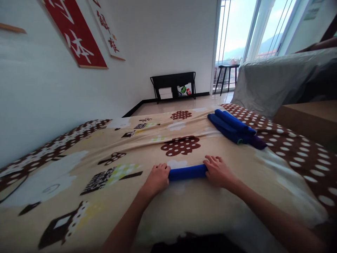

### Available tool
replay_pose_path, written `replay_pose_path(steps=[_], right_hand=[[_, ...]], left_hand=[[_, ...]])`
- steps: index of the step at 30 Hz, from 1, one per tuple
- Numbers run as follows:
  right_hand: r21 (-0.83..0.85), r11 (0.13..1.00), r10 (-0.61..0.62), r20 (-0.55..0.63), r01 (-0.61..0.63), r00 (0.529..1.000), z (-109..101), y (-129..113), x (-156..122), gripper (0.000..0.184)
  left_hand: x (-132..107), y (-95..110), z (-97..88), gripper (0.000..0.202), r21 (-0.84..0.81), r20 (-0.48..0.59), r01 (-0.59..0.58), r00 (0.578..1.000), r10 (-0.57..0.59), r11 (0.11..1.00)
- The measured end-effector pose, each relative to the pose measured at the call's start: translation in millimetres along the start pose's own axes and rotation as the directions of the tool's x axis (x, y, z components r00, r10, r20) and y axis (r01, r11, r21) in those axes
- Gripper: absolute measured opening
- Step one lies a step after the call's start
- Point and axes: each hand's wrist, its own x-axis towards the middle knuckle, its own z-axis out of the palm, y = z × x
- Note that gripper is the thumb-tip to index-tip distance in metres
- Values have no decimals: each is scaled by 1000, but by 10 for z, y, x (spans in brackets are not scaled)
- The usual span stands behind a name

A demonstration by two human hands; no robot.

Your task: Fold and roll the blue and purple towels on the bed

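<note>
A rolled-up blue cloth (pixel 187 173) lies crosswise on the patterned blanket (pixel 147 147) in front of me. My left hand (pixel 158 176) is wrapped over its left end, fingers curled. At the other end, my right hand (pixel 217 171) grips the roll the same way. Both hands rest low, close to the blanket, and the roll's middle shows between them. Farther off to the right, several more rolled cloths (pixel 231 126) in blue and dark purple lie stacked together, touched by neither hand.
Brown dotted borders edge the blanket on both sides. A cardboard-coloured box (pixel 310 117) and a plastic-covered piece of furniture (pixel 276 77) stand at right. Against the far wall is a black rack (pixel 173 82), with a black stool (pixel 228 75) by the window. Red and white scrolls hang at left.
</note>
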Motion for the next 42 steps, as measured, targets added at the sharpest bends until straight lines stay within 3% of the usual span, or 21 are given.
replay_pose_path(steps=[4, 6, 9, 12, 15, 18, 21, 24, 26, 28, 30, 32, 35, 38, 42], right_hand=[[10, 991, -130, 17, 130, 991, 157, -316, 112, 62], [31, 981, -193, 44, 192, 980, 207, -292, 101, 64], [59, 978, -203, 25, 201, 979, 223, 34, -30, 63], [83, 987, -136, -29, 138, 990, 222, 381, -186, 60], [68, 994, -85, -25, 86, 996, 233, 477, -208, 63], [40, 993, -110, 2, 110, 994, 152, 475, -79, 47], [22, 986, -168, 31, 168, 985, -252, 555, 93, 29], [42, 969, -245, 27, 244, 969, -1099, 587, 231, 33], [87, 937, -340, 15, 337, 940, -1796, 477, 293, 40], [74, 928, -363, -54, 366, 930, -2424, 259, 330, 35], [51, 885, -453, -137, 463, 881, -2856, -3, 345, 33], [41, 844, -521, -172, 534, 836, -3048, -220, 337, 31], [25, 817, -572, -96, 576, 815, -3022, -352, 311, 27], [-20, 818, -575, -24, 575, 817, -2920, -317, 303, 22], [-13, 827, -562, -39, 562, 826, -2860, -236, 325, 25]], left_hand=[[115, 247, 125, 54, -22, -46, -57, 997, 56, 998], [67, 255, 235, 61, -57, -35, -120, 992, 118, 991], [-159, 28, 392, 68, -91, -75, -144, 988, 137, 985], [-355, -275, 517, 69, -90, -142, -119, 984, 105, 989], [-312, -444, 586, 64, -109, -151, -65, 987, 48, 992], [-125, -513, 571, 48, -149, -145, -28, 989, 7, 988], [10, -532, 479, 37, -185, -152, -59, 988, 31, 981], [77, -414, 350, 36, -272, -166, -84, 985, 39, 959], [132, -210, 268, 38, -348, -174, -93, 984, 33, 933], [206, 91, 209, 40, -429, -177, -97, 984, 22, 898], [266, 452, 188, 45, -570, -150, -99, 989, 15, 816], [278, 811, 208, 44, -697, -111, -110, 993, 44, 708], [210, 1191, 268, 30, -754, -66, -132, 990, 125, 643], [153, 1285, 283, 27, -758, -26, -136, 984, 179, 638], [175, 1221, 240, 31, -719, -4, -160, 974, 226, 676]])
